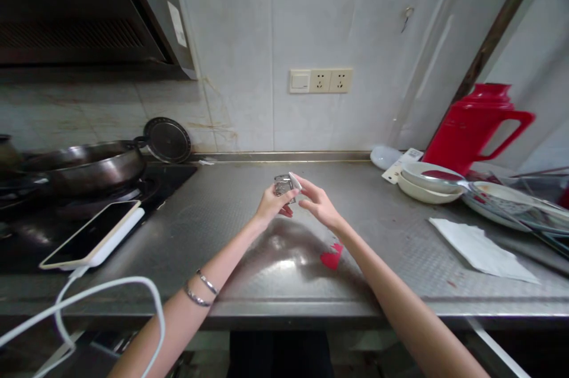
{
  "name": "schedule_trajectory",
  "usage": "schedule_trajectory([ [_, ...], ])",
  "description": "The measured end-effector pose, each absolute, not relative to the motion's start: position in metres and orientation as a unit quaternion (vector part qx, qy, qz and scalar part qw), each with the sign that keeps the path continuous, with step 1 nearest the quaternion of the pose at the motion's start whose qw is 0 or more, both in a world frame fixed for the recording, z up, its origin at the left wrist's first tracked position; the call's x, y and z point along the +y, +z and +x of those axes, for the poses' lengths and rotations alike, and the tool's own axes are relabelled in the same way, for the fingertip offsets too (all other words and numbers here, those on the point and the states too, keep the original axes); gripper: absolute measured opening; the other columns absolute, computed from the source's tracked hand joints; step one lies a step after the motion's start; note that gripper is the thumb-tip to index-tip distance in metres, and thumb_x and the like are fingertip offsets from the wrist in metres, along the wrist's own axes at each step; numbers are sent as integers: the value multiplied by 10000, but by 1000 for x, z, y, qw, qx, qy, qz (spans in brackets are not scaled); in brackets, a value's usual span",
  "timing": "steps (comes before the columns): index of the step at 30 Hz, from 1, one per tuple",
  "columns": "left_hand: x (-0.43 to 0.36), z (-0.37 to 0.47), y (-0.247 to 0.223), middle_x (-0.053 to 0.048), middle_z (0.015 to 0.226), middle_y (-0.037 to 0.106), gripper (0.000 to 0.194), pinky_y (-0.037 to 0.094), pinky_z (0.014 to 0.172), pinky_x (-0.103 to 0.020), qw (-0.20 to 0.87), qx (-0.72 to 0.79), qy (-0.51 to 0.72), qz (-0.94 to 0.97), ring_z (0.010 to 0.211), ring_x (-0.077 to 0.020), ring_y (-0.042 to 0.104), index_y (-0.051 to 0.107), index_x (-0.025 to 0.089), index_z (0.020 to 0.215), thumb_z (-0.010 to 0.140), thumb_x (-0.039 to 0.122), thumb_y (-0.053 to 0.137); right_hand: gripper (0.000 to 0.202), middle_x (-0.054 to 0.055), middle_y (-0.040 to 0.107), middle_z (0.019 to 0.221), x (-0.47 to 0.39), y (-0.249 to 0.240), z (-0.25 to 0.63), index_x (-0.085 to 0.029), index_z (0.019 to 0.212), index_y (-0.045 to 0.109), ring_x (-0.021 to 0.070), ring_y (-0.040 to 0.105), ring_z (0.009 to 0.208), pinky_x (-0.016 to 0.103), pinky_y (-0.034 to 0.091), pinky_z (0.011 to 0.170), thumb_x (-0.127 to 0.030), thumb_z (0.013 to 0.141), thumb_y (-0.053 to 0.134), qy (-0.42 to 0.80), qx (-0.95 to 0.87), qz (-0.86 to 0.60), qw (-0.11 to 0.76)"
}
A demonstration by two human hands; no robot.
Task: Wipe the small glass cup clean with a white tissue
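Note:
Over the middle of the steel counter (231, 218), my left hand (272, 204) is closed on a small, shiny, dark glass-like object (281, 185), too small to name for certain. My right hand (319, 201) pinches a small white piece (295, 181), perhaps tissue, against the right side of that object. The hands nearly meet, fingertips facing each other. Below them on the counter is a red patch (331, 257).
On the left, a pan (95, 167) sits on the stove, with a phone (91, 234) and white cable (111, 287) nearer. At the right are a red flask (466, 129), bowls (429, 189), plates (502, 203) and a white paper sheet (480, 247).

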State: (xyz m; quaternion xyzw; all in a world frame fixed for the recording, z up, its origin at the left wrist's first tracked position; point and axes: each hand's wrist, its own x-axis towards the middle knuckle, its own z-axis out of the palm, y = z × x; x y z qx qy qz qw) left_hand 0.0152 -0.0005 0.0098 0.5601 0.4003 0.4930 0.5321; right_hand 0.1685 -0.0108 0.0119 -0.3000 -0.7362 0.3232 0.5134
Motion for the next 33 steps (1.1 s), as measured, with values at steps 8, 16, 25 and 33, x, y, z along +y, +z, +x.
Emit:
schedule_trajectory([
  [8, -1, 15, 12, 28, 607, 587, 530, 509, 395, -230, 545, 404, 459, 573, 397, -93, 557, 595, 139, 946, 609, 520, 742, 760, 81, 421, 1415, -3, 0, 162, -270, 1384, 371, 246, 429, 1270, 412, 372, 1045, -228, 694, 687, 262, -763, -301, 508],
  [16, 2, 10, 10, 7, 721, 601, 582, 515, 423, -226, 549, 368, 443, 606, 460, -101, 596, 564, 162, 1026, 638, 575, 695, 694, 78, 428, 1373, -4, -1, 162, -290, 1312, 446, 236, 437, 1247, 362, 451, 966, -252, 675, 718, 295, -739, -285, 535],
  [25, 15, -4, 8, -176, 1244, 550, 988, 521, 738, -292, 450, 312, 417, 725, 928, -217, 639, 345, 193, 1362, 535, 464, 813, 595, 80, 629, 1154, -7, 17, 162, -217, 1220, 525, 215, 622, 999, 358, 521, 854, -317, 669, 726, 404, -632, -322, 577],
  [33, 9, 9, -3, -148, 1214, 587, 1098, 418, 967, -421, 305, 346, 467, 755, 1076, -241, 586, 158, 186, 1419, 551, 307, 820, 471, 68, 674, 1084, -11, 20, 158, -184, 1102, 602, 215, 639, 975, 356, 509, 867, -342, 675, 720, 422, -634, -339, 553],
])
